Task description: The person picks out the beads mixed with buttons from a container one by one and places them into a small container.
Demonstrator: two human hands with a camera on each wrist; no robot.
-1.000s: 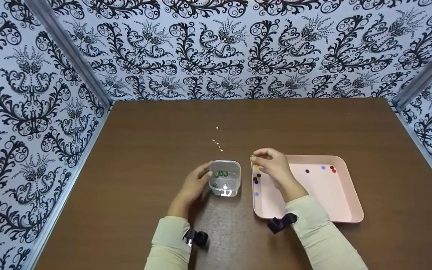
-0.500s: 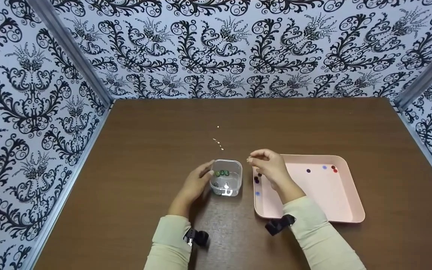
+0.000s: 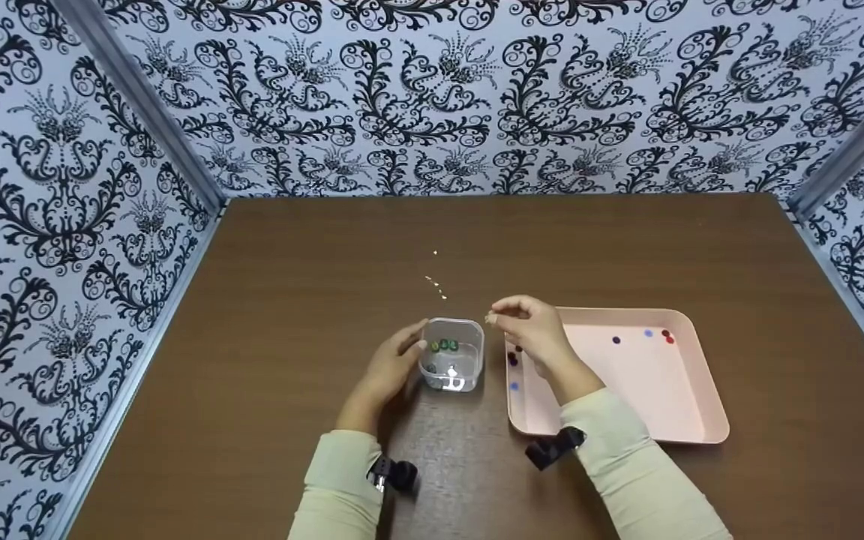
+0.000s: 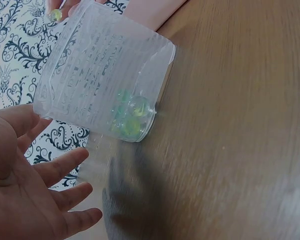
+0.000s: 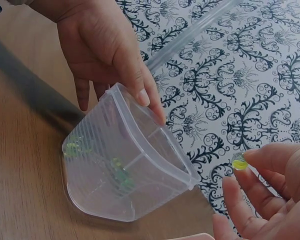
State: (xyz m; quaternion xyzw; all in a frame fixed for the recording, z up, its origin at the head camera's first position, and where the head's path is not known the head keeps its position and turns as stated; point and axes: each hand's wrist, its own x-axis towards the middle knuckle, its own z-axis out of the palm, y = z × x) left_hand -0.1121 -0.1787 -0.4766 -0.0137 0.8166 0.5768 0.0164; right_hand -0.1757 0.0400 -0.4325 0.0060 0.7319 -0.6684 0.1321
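A clear plastic container stands on the table, with several green and yellow-swirled glass marbles in it. My left hand holds it by its left rim: thumb and index finger are at the edge, the other fingers spread out beside it. Between thumb and fingertip my right hand pinches a clear marble with a yellow-green swirl. That hand is above the left rim of the pink tray, just right of the container's opening.
The pink tray lies to the right, holding several small round pieces in blue, red and dark colours along its left and far sides. Small white marks show on the table behind the container. Patterned walls surround the table.
My right hand has moved left with the marble, from over the tray's left edge toward the container. My left hand and the container stay in place.
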